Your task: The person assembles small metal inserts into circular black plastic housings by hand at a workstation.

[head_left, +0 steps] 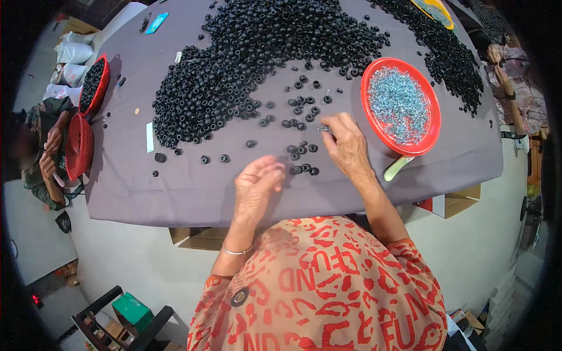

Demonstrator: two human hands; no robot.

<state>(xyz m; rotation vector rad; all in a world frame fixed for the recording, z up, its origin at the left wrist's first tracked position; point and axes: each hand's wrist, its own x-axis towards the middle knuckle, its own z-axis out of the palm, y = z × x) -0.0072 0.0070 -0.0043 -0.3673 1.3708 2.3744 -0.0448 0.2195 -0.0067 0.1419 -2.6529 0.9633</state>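
Note:
A big heap of small black rubber rings [252, 64] covers the far part of the grey-clothed table [175, 193]. Several loose rings [301, 153] lie scattered between my hands. My right hand [346, 143] reaches forward and pinches a small metal piece [324, 128] at its fingertips, just left of a red pan [401, 106] full of tiny silvery-blue screws. My left hand [256, 184] rests near the table's front edge with its fingers curled; whether something is inside them is hidden.
A second band of black rings [451, 55] runs along the far right. Two red baskets [79, 146] stand at the left edge beside a seated person [44, 155]. Another person's hands [503, 64] work at the right. Cardboard boxes [451, 203] sit under the table.

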